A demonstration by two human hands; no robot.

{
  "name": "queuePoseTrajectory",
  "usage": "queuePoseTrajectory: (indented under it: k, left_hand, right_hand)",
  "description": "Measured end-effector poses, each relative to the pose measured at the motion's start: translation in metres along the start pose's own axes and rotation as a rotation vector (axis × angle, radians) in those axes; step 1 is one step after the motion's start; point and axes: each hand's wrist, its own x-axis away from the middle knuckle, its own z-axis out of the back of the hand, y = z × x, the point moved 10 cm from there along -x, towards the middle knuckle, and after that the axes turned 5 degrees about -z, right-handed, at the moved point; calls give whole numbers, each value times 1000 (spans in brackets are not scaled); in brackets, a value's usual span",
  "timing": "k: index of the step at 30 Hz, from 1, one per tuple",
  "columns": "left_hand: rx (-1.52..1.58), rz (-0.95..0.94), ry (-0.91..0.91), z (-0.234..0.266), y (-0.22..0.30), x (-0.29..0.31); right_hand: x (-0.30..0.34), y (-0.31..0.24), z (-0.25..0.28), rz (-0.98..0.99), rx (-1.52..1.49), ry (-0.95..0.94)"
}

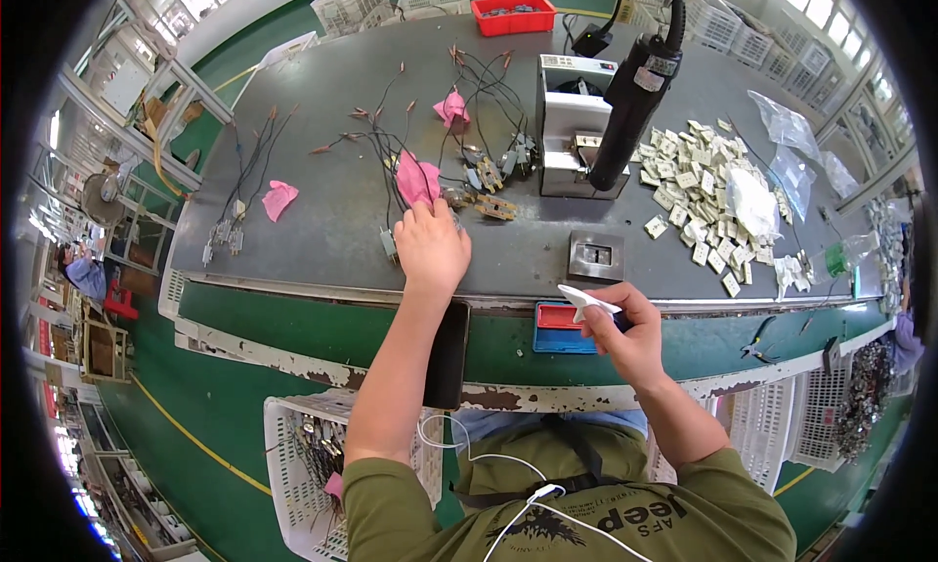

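Observation:
My left hand (431, 246) reaches onto the dark bench with its fingers bent together. Its fingertips meet the lower edge of a crumpled pink paper (417, 177) among wired metal parts; what they grip is hidden. Right of these fingers lies a brass-coloured part (494, 207). My right hand (630, 335) is raised over the front edge, closed round a white pointed piece (584, 299), perhaps folded paper or plastic. Something dark blue shows behind that thumb. Just beyond this hand, a metal block fixture (596, 257) with a slot rests on the bench.
A bench machine (576, 122) and black cylindrical tool (635, 108) stand mid-bench. Many cream plastic pieces (699, 186) are heaped at right. Wired parts (227, 237) lie left. A blue-red box (562, 329), dark phone-like slab (447, 357) and pliers (757, 347) occupy the lower ledge.

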Motion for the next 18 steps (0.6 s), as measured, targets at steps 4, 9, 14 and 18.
queuePoseTrajectory:
  k: [4,9,14,18]
  left_hand:
    - [174,77,69,19,-7,3]
    - [1292,378,26,15,-37,18]
    - [1429,634,79,15,-67,35]
    - [993,641,26,30,-113,55]
  right_hand:
    - [2,-4,3,10,-3,21]
    - [4,2,10,8,-49,21]
    - [3,7,10,-43,-65,8]
    - [2,9,14,-27,-69,15]
